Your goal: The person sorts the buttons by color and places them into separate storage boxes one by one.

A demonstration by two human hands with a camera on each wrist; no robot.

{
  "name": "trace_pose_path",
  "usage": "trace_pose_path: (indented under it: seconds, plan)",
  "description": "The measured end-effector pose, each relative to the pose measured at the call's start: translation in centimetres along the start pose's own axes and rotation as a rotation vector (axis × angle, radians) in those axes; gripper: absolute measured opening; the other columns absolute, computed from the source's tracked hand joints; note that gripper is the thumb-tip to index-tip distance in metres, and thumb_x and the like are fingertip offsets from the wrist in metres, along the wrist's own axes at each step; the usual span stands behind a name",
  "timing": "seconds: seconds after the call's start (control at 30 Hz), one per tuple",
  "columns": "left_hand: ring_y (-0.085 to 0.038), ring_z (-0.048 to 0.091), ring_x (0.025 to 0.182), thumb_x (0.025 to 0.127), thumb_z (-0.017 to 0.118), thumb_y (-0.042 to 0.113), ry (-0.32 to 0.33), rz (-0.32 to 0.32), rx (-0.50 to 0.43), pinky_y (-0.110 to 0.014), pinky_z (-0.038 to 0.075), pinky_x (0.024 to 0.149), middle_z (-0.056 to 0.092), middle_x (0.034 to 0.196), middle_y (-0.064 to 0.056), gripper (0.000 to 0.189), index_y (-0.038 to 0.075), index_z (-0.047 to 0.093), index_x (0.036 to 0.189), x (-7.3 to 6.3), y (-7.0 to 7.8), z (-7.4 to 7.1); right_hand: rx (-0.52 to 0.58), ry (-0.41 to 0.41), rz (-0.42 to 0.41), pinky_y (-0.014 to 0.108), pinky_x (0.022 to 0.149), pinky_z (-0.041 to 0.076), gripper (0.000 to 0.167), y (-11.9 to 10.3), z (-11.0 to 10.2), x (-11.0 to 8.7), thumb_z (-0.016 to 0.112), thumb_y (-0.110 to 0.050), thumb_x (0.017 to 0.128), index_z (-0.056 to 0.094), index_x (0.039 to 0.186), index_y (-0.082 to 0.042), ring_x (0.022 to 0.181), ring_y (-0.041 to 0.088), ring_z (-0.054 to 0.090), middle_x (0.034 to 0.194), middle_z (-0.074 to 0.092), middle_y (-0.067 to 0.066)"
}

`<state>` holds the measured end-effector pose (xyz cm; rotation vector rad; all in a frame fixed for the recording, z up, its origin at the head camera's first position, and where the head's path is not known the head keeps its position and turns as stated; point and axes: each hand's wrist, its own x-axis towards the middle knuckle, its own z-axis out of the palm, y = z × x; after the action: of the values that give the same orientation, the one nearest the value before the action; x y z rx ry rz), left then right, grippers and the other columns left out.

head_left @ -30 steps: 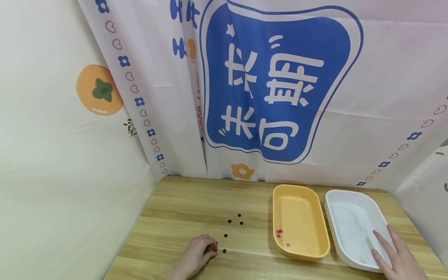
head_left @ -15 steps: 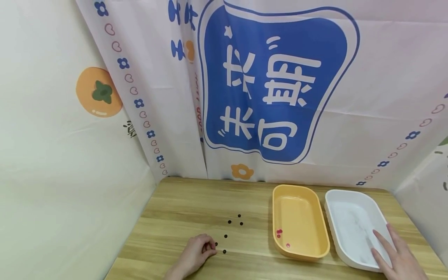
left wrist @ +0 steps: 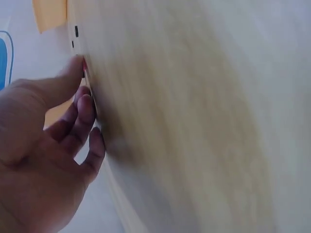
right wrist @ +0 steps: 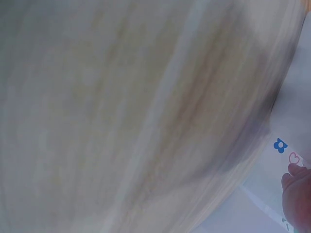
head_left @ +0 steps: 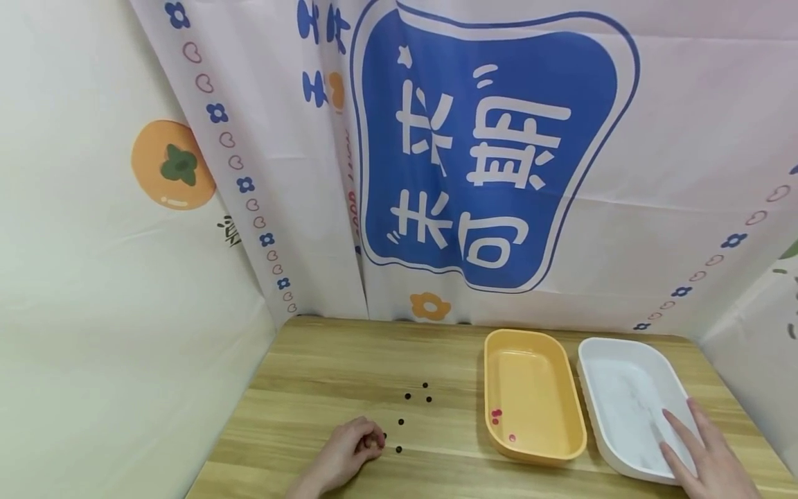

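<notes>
Red bead (left wrist: 84,64) pinched, the left hand (head_left: 347,452) sits near black beads (head_left: 401,422); the right hand (head_left: 715,461) spreads over a white tray (head_left: 623,402).

White curtain (head_left: 630,152) with blue print (head_left: 461,156); pale left cloth (head_left: 81,298); wood-grain table (head_left: 337,367).

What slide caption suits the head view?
Left hand by black pieces, right hand at the white tray, yellow tray between them.

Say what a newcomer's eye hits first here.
A big blue lettered panel dominates the back curtain. Below it, rightward, a yellow tray with a few red pieces stands beside a white tray. Small black pieces lie on the wooden table near the left hand.
</notes>
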<state>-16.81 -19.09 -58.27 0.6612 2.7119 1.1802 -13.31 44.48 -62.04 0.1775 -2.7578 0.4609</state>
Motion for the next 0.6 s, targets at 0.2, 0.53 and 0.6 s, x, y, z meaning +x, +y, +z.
trace_pose_path:
  seconds: [0.2, 0.53, 0.6]
  plan:
    - [0.005, 0.05, 0.076, 0.097, 0.082, 0.01, -0.006, -0.053, -0.067, -0.017, 0.044, 0.065, 0.064, 0.089, 0.004, 0.006, 0.008, 0.076, 0.095, 0.36, -0.13, -0.06, -0.014, -0.009, 0.007, 0.086, 0.106, 0.032, 0.069, -0.14, -0.24, -0.03, 0.056, -0.026, 0.11, 0.03, 0.168, 0.0, 0.17, 0.051, -0.006, 0.184, -0.006, 0.026]
    - [0.007, 0.048, 0.073, 0.094, 0.085, 0.011, 0.073, -0.04, -0.045, -0.016, 0.044, 0.062, 0.062, 0.086, 0.005, 0.014, 0.009, 0.071, 0.093, 0.45, -0.38, 0.68, -0.022, -0.051, 0.02, 0.087, 0.113, 0.024, 0.069, -0.13, -0.43, 0.11, 0.055, -0.028, 0.111, 0.028, 0.168, 0.001, 0.168, 0.057, -0.003, 0.184, -0.012, 0.026]
    - [0.006, 0.048, 0.071, 0.095, 0.084, 0.011, 0.076, -0.047, -0.04, -0.016, 0.044, 0.061, 0.062, 0.085, 0.005, 0.015, 0.009, 0.07, 0.093, 0.31, -0.3, 0.83, -0.019, -0.037, 0.014, 0.085, 0.104, 0.034, 0.069, -0.04, -0.3, 0.07, 0.055, -0.028, 0.111, 0.029, 0.168, 0.0, 0.168, 0.057, -0.002, 0.184, -0.011, 0.025]
